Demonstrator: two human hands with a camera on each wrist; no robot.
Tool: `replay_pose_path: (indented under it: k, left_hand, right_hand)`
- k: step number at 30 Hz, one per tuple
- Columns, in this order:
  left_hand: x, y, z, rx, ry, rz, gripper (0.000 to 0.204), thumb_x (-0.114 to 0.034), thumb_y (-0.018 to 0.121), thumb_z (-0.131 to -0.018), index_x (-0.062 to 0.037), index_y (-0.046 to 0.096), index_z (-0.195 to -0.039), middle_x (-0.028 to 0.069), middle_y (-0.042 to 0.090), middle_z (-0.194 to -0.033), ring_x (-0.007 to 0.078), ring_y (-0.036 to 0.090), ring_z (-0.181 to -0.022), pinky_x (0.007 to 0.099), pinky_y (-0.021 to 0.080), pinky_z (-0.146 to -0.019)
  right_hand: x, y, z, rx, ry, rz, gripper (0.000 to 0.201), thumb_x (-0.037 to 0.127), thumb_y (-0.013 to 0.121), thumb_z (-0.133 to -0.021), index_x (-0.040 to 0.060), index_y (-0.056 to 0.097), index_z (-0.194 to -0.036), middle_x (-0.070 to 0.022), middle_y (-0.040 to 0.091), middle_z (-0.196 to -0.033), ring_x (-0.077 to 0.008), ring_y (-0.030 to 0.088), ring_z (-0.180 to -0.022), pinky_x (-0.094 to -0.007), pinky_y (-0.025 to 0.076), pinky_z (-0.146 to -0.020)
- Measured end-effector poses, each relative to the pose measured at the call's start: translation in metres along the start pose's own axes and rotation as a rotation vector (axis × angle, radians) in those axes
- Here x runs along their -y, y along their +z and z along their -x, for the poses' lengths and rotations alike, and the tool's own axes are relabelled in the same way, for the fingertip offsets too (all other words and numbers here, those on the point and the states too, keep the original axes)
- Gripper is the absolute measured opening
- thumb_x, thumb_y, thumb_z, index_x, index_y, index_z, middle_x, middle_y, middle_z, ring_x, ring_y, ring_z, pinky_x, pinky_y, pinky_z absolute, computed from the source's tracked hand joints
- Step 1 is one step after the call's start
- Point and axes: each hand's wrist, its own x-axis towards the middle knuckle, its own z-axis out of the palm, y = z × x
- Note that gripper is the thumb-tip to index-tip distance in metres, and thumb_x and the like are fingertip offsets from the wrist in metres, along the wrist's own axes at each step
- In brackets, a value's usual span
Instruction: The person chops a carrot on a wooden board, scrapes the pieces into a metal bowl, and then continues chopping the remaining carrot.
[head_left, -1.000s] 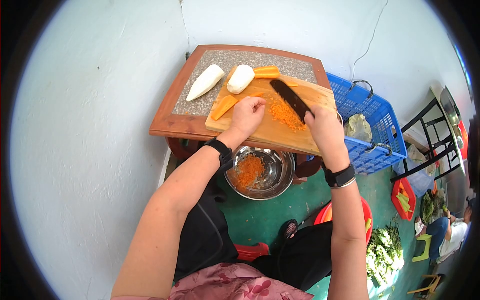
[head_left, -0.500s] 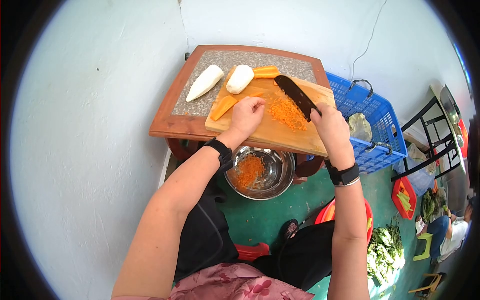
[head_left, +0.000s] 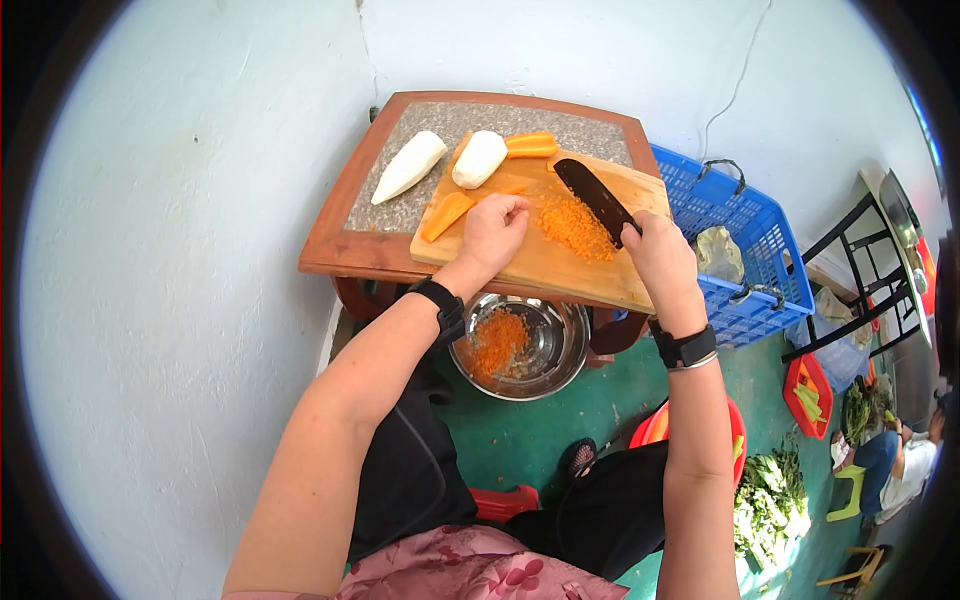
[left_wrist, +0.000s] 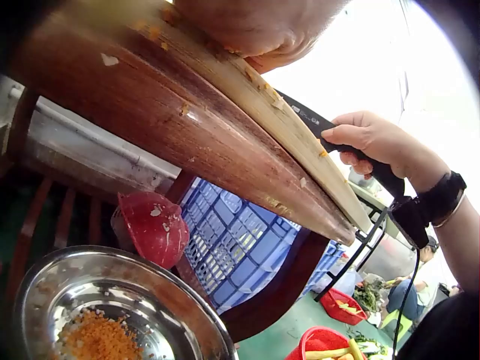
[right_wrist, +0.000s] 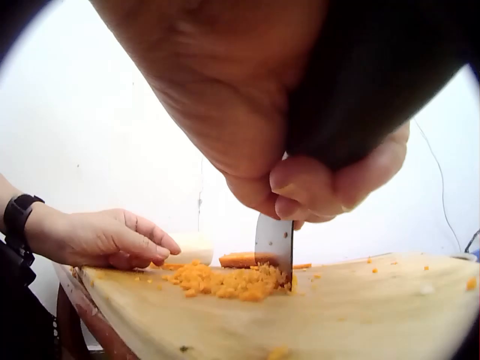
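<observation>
My right hand (head_left: 662,262) grips the handle of a dark-bladed knife (head_left: 592,194); in the right wrist view the blade (right_wrist: 274,241) stands upright on the board, at the edge of the chopped carrot (right_wrist: 225,281). The orange bits (head_left: 575,228) lie heaped on the wooden cutting board (head_left: 545,265), left of the blade. My left hand (head_left: 492,236) rests on the board beside the heap, fingers loosely bent and holding nothing. By it lies a carrot piece (head_left: 448,215). Farther back are a peeled white root (head_left: 480,159) and another carrot piece (head_left: 531,145).
A second white root (head_left: 409,167) lies on the speckled tabletop (head_left: 385,212). Below the table edge is a steel bowl (head_left: 545,345) with orange bits. At the right stand a blue crate (head_left: 745,220) and red containers (head_left: 808,396); greens (head_left: 770,510) lie on the floor.
The right hand and knife have shifted to the right, away from the left hand, with the blade's angle slightly changed. The left hand has stayed in place.
</observation>
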Motion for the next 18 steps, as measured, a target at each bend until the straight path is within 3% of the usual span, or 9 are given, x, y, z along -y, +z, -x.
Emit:
replay_pose_path:
  k: [3,9,12,16,18]
  left_hand:
    - [0.002,0.001,0.000,-0.009,0.009,0.000,0.017,-0.009,0.064,-0.086,0.0011,0.068,-0.099,0.0086,0.065,-0.085,0.0123,0.060,-0.071,0.0261,0.049,-0.066]
    - [-0.001,-0.001,0.000,0.004,-0.007,0.006,0.017,-0.009,0.064,-0.086,0.0014,0.068,-0.099,0.0086,0.065,-0.085,0.0122,0.059,-0.071,0.0257,0.048,-0.066]
    - [0.003,0.001,0.000,-0.006,0.007,0.009,0.017,-0.008,0.064,-0.086,0.0016,0.068,-0.100,0.0080,0.064,-0.084,0.0114,0.059,-0.071,0.0254,0.048,-0.066]
    - [0.004,0.001,-0.001,0.003,-0.002,0.002,0.017,-0.008,0.064,-0.086,0.0016,0.068,-0.100,0.0070,0.063,-0.083,0.0103,0.058,-0.071,0.0249,0.048,-0.065]
    - [0.004,0.002,-0.001,-0.009,-0.023,0.026,0.016,-0.008,0.064,-0.084,-0.0004,0.069,-0.097,0.0114,0.065,-0.085,0.0182,0.062,-0.072,0.0295,0.050,-0.067]
  right_hand:
    - [0.011,-0.016,-0.001,0.023,0.061,-0.035,0.025,0.026,0.057,-0.089,0.0027,0.064,-0.087,-0.0249,0.065,-0.081,-0.0432,0.063,-0.082,-0.0504,0.051,-0.070]
    - [-0.001,-0.005,0.000,0.012,0.026,-0.050,0.024,0.026,0.058,-0.089,0.0024,0.064,-0.088,-0.0256,0.065,-0.080,-0.0430,0.063,-0.082,-0.0508,0.051,-0.071]
    - [0.009,-0.015,0.001,0.011,0.045,-0.007,0.023,0.027,0.057,-0.089,0.0044,0.064,-0.086,-0.0210,0.066,-0.080,-0.0388,0.066,-0.079,-0.0484,0.052,-0.070]
    - [0.025,-0.024,0.003,0.009,-0.009,-0.052,0.024,0.027,0.057,-0.089,0.0038,0.063,-0.086,-0.0214,0.066,-0.079,-0.0398,0.065,-0.078,-0.0487,0.052,-0.070]
    - [0.029,-0.021,0.005,-0.010,-0.059,-0.074,0.024,0.027,0.058,-0.089,0.0033,0.063,-0.086,-0.0213,0.066,-0.078,-0.0400,0.065,-0.077,-0.0486,0.052,-0.070]
